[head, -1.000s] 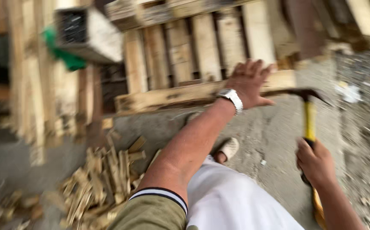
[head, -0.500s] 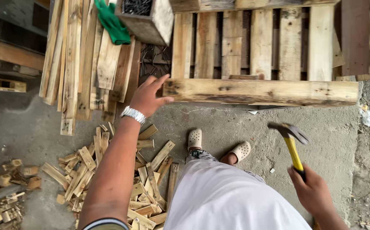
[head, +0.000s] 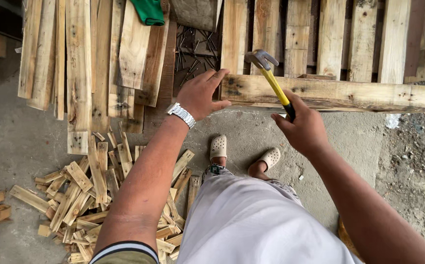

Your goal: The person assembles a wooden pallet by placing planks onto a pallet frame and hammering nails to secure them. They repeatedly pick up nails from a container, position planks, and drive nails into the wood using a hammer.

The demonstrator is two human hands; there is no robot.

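Concrete yard floor (head: 22,146), littered with short wood offcuts (head: 90,195). Wooden pallet (head: 330,93) propped on edge ahead. Left hand (head: 200,93): flat, fingers spread, bracing the pallet's end, apparently to steady it. Right hand (head: 303,127): grip clenched round yellow-handled claw hammer (head: 271,78), head raised against the pallet's front board.

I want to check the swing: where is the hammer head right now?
In the head view, the hammer head is upper centre, over the pallet's front board, just right of the left hand.
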